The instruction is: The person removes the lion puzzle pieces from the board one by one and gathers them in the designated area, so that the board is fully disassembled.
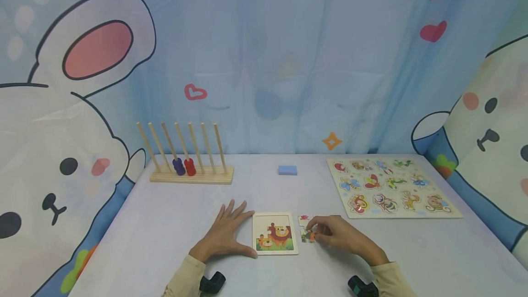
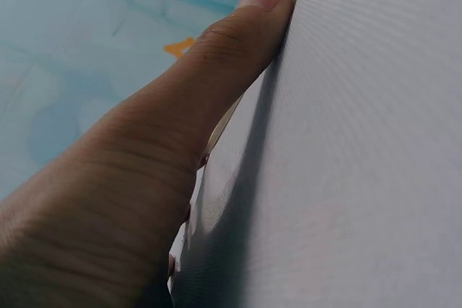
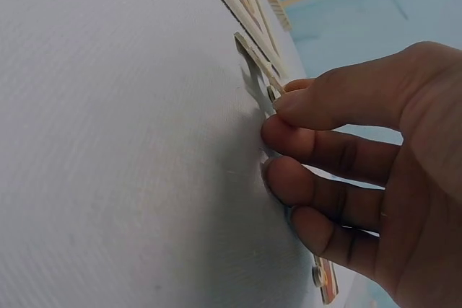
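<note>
Fingers, right hand point(image 1: 336, 233): thumb and index pinch puzzle piece point(image 3: 255, 58), right of puzzle board point(image 1: 262, 223) | Left hand point(image 1: 226, 233): fingers spread wide, touching board's left edge | Board: flat on table point(image 1: 144, 233), lion picture point(image 1: 281, 236) part-assembled.

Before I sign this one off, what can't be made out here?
Head view: the full picture on the puzzle piece; the right hand covers part of it.
Left wrist view: the puzzle board's picture; the left hand hides most of the board.
Right wrist view: the board's far end, cut off by the top edge.
</note>
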A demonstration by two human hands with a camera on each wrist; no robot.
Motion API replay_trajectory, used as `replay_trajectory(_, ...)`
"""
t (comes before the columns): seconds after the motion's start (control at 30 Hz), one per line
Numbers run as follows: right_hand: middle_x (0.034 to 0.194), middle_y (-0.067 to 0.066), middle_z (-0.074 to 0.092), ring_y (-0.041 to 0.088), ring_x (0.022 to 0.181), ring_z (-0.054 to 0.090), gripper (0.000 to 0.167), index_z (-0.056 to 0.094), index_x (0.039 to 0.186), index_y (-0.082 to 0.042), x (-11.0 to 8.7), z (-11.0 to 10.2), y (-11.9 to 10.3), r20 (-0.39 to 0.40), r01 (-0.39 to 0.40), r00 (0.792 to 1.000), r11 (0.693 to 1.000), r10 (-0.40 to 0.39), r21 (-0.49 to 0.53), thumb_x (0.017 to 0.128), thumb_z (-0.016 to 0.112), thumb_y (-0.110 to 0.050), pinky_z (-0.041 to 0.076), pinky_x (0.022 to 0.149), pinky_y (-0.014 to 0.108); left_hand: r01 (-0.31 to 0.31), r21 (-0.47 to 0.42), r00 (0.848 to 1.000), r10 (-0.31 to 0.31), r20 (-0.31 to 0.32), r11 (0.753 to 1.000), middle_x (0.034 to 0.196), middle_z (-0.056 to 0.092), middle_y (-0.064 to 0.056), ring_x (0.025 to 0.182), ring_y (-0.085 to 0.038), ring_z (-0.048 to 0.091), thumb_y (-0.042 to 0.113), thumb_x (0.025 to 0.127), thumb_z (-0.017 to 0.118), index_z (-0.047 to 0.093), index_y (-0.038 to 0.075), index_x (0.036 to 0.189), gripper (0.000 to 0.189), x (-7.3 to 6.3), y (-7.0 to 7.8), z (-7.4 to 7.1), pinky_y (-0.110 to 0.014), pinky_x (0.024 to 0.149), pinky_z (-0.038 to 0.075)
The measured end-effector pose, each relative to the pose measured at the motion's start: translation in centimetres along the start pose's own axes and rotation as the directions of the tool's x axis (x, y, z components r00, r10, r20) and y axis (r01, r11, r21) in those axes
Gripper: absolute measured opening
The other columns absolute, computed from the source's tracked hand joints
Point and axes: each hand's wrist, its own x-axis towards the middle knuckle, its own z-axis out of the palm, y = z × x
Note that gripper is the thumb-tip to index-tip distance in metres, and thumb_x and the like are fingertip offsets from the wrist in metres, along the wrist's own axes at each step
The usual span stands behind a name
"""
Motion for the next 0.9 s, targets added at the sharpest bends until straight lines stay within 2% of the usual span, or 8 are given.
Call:
replay_trajectory(0.33,0.075,-0.011,0.055,0.001,0.065,0.046,0.025,0.068,0.104,-0.016,-0.1,0.1,-0.1,-0.014,0.029,0.999,0.998,-0.03,-0.056,0.084,0.067,-0.001,0.042,0.056,0.02,0.014,-0.008,1.0,-0.014,0.001,1.0,0.159,0.022,-0.006,0.147,-0.036,0.004,0.073,0.057,0.075,0.041,0.023,0.147,0.108,0.0,0.0,0.2,-0.056,0.117,0.0)
replay_trajectory(0.67,0.075,-0.011,0.054,0.002,0.065,0.046,0.023,0.067,0.105,-0.016,-0.1,0.2,-0.1,-0.03,-0.007,1.0,0.998,0.005,-0.07,0.085,0.068,-0.005,0.042,0.055,0.021,0.021,-0.01,1.0,-0.021,0.002,1.0,0.159,0.021,-0.006,0.147,-0.036,0.004,0.074,0.057,0.074,0.04,0.024,0.147,0.108,-0.1,0.0,0.3,-0.056,0.117,-0.001)
replay_trajectory(0.8,0.075,-0.011,0.057,0.002,0.065,0.049,0.021,0.066,0.105,-0.015,0.3,0.5,-0.3,-0.069,0.013,0.997,0.997,-0.018,-0.07,0.085,0.069,-0.006,0.045,0.057,0.021,0.025,-0.002,1.0,-0.025,0.006,1.0,0.159,0.021,-0.006,0.147,-0.036,0.004,0.075,0.058,0.074,0.04,0.024,0.147,0.108,0.0,0.1,0.1,-0.056,0.117,0.0)
replay_trajectory(0.9,0.081,-0.011,0.06,0.003,0.071,0.054,0.023,0.067,0.108,-0.012,1.0,0.9,-0.9,-0.125,0.058,0.99,0.995,-0.068,-0.087,0.086,0.069,-0.007,0.05,0.063,0.023,0.024,0.005,1.0,-0.024,0.006,1.0,0.159,0.022,-0.007,0.147,-0.037,0.005,0.074,0.058,0.074,0.041,0.023,0.147,0.108,0.0,0.1,-0.1,-0.056,0.117,0.001)
